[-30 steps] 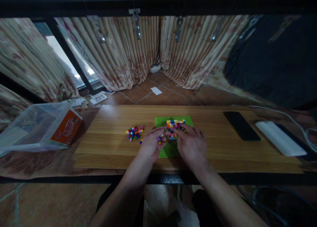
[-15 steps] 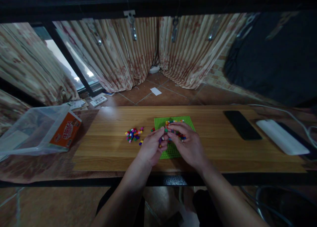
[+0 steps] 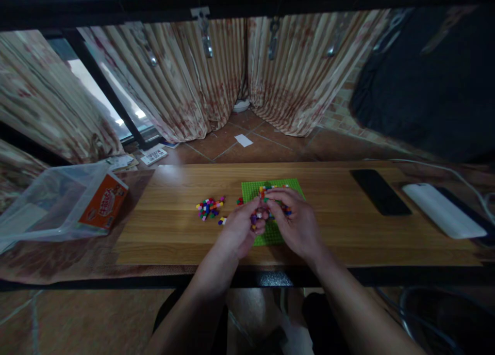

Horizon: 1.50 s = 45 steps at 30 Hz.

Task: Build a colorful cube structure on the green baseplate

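Note:
A green studded baseplate [image 3: 251, 185] lies on the wooden board, with a block of multicoloured toy bricks [image 3: 266, 189] built on it and mostly covered by my hands. My left hand [image 3: 242, 228] is curled at the plate's left side, with several small bricks [image 3: 254, 220], purple and yellow among them, in its fingers. My right hand [image 3: 296, 221] reaches over the plate from the right, thumb and forefinger pinched at a small green brick [image 3: 265, 200]. The fingertips of both hands meet there. Left of my hands lies a pile of loose bricks [image 3: 209, 207].
A few stray bricks [image 3: 222, 221] lie between the pile and my left hand. A black phone [image 3: 381, 192] and a white oblong device [image 3: 443, 210] with a cable rest on the right. A clear plastic bin [image 3: 50, 200] with an orange label stands left of the wooden board [image 3: 162, 231].
My right hand has moved left from the built bricks to my left hand's fingertips, where a small green brick now shows. My left hand has stayed nearly in place. The view has shifted slightly.

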Each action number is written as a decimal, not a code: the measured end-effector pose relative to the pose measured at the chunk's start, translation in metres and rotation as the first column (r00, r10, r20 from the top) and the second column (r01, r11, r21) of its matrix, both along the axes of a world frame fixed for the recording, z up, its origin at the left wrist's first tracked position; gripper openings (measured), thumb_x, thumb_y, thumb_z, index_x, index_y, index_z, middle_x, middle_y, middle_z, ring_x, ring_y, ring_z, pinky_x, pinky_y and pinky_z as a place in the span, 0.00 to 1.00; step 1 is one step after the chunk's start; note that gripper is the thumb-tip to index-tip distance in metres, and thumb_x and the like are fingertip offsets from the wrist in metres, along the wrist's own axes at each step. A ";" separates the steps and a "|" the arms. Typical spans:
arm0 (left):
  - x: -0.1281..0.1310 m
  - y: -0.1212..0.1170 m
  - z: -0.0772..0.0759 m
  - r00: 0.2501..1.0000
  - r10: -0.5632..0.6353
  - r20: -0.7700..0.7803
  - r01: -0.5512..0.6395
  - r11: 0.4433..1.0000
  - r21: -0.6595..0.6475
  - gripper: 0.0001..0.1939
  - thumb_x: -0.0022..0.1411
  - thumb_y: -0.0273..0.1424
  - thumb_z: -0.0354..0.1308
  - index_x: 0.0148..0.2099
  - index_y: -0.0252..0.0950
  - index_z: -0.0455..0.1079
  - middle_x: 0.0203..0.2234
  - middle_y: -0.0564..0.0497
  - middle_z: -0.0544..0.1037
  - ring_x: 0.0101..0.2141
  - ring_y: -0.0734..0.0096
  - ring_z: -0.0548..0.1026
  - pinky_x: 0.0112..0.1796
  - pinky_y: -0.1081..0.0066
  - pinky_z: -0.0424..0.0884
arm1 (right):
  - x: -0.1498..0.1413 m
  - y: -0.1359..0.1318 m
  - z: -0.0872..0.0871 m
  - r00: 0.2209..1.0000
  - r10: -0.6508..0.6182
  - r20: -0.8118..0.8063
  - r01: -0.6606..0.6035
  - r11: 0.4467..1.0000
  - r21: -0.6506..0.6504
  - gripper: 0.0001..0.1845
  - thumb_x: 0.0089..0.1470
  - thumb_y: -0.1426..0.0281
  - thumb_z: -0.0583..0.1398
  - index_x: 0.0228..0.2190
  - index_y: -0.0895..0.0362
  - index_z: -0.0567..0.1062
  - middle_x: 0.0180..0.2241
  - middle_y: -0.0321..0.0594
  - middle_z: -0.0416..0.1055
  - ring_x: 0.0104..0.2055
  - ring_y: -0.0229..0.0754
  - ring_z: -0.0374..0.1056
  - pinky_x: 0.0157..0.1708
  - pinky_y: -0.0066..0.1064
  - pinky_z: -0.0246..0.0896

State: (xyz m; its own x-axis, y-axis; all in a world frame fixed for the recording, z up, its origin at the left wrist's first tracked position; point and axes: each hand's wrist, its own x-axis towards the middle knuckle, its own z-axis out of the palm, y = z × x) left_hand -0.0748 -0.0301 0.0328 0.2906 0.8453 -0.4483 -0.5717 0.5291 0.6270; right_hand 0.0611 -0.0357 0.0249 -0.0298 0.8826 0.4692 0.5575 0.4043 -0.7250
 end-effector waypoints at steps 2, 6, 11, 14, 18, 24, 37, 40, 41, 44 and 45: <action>-0.001 0.003 0.004 0.998 0.057 -0.011 -0.057 0.998 -0.037 0.09 0.61 0.30 0.58 0.32 0.29 0.72 0.22 0.51 0.72 0.19 0.83 0.66 0.22 0.81 0.62 | 0.007 0.003 -0.002 1.000 -0.023 0.013 0.023 1.000 -0.005 0.10 0.61 0.67 0.56 0.37 0.52 0.78 0.44 0.42 0.75 0.49 0.44 0.70 0.53 0.44 0.64; -0.005 0.007 0.007 0.986 0.161 -0.029 -0.163 0.984 -0.071 0.09 0.60 0.22 0.52 0.34 0.27 0.74 0.27 0.45 0.78 0.27 0.76 0.75 0.30 0.78 0.71 | 0.020 0.009 -0.009 0.995 -0.070 0.066 0.069 0.998 0.010 0.10 0.61 0.67 0.56 0.37 0.53 0.78 0.44 0.44 0.74 0.48 0.45 0.69 0.52 0.44 0.65; -0.005 0.008 0.001 0.977 0.206 -0.055 -0.208 0.977 -0.035 0.12 0.52 0.15 0.51 0.35 0.27 0.75 0.29 0.44 0.79 0.29 0.74 0.77 0.35 0.75 0.73 | 0.022 0.012 -0.017 0.984 -0.043 0.175 0.043 0.999 0.003 0.12 0.61 0.67 0.55 0.37 0.53 0.79 0.45 0.44 0.73 0.50 0.47 0.67 0.53 0.45 0.64; -0.005 0.007 -0.001 0.969 0.233 -0.080 -0.235 0.972 -0.014 0.10 0.52 0.16 0.54 0.34 0.28 0.74 0.28 0.45 0.79 0.28 0.76 0.77 0.34 0.76 0.72 | 0.020 0.012 -0.020 0.974 -0.023 0.227 0.025 1.000 -0.009 0.13 0.61 0.68 0.54 0.37 0.52 0.79 0.46 0.44 0.72 0.50 0.48 0.67 0.53 0.46 0.64; -0.006 0.006 -0.001 0.967 0.207 -0.147 -0.205 0.978 0.029 0.06 0.52 0.20 0.58 0.34 0.29 0.74 0.26 0.48 0.78 0.25 0.79 0.73 0.28 0.78 0.68 | 0.019 0.012 -0.022 0.957 -0.012 0.290 0.009 1.000 0.013 0.14 0.61 0.69 0.53 0.37 0.52 0.80 0.47 0.45 0.71 0.51 0.49 0.65 0.53 0.48 0.64; -0.001 0.002 -0.007 0.924 0.077 -0.374 -0.018 0.987 0.159 0.06 0.54 0.29 0.60 0.34 0.33 0.75 0.17 0.56 0.70 0.15 0.83 0.59 0.19 0.77 0.50 | 0.015 0.012 -0.024 0.924 -0.001 0.382 -0.015 0.999 0.038 0.13 0.59 0.71 0.54 0.36 0.52 0.80 0.49 0.44 0.70 0.52 0.51 0.63 0.53 0.50 0.64; 0.006 0.004 -0.030 0.792 0.095 -0.603 0.143 0.932 0.334 0.07 0.58 0.30 0.55 0.31 0.35 0.74 0.17 0.56 0.69 0.18 0.79 0.61 0.22 0.76 0.54 | 0.010 0.012 -0.019 0.951 -0.089 0.295 0.091 0.996 0.007 0.11 0.57 0.72 0.56 0.33 0.54 0.79 0.47 0.46 0.71 0.51 0.52 0.64 0.52 0.52 0.63; 0.007 0.005 -0.029 0.786 0.095 -0.611 0.146 0.932 0.332 0.07 0.58 0.29 0.55 0.31 0.35 0.74 0.16 0.56 0.69 0.18 0.78 0.61 0.22 0.76 0.54 | 0.011 0.012 -0.019 0.967 -0.103 0.232 0.108 0.994 -0.010 0.11 0.57 0.72 0.56 0.32 0.53 0.79 0.46 0.46 0.71 0.50 0.51 0.65 0.51 0.50 0.64; 0.007 0.005 -0.029 0.786 0.094 -0.612 0.146 0.932 0.331 0.07 0.58 0.29 0.55 0.32 0.35 0.74 0.16 0.56 0.69 0.18 0.78 0.61 0.22 0.76 0.54 | 0.012 0.012 -0.019 0.971 -0.105 0.213 0.111 0.994 -0.013 0.11 0.57 0.72 0.55 0.32 0.53 0.79 0.46 0.46 0.71 0.50 0.51 0.66 0.51 0.50 0.64; 0.007 0.004 -0.030 0.793 0.100 -0.600 0.133 0.934 0.331 0.07 0.58 0.30 0.56 0.33 0.35 0.74 0.17 0.56 0.69 0.18 0.78 0.61 0.22 0.76 0.54 | 0.012 0.011 -0.021 0.979 -0.083 0.185 0.085 0.996 -0.007 0.13 0.56 0.72 0.54 0.32 0.51 0.80 0.47 0.44 0.71 0.51 0.49 0.66 0.52 0.49 0.64; 0.007 0.004 -0.030 0.796 0.102 -0.596 0.129 0.934 0.332 0.07 0.57 0.30 0.56 0.33 0.35 0.75 0.17 0.56 0.69 0.18 0.79 0.61 0.22 0.76 0.54 | 0.013 0.010 -0.022 0.980 -0.069 0.188 0.071 0.997 -0.003 0.14 0.56 0.73 0.54 0.32 0.51 0.80 0.47 0.44 0.71 0.51 0.49 0.66 0.52 0.49 0.64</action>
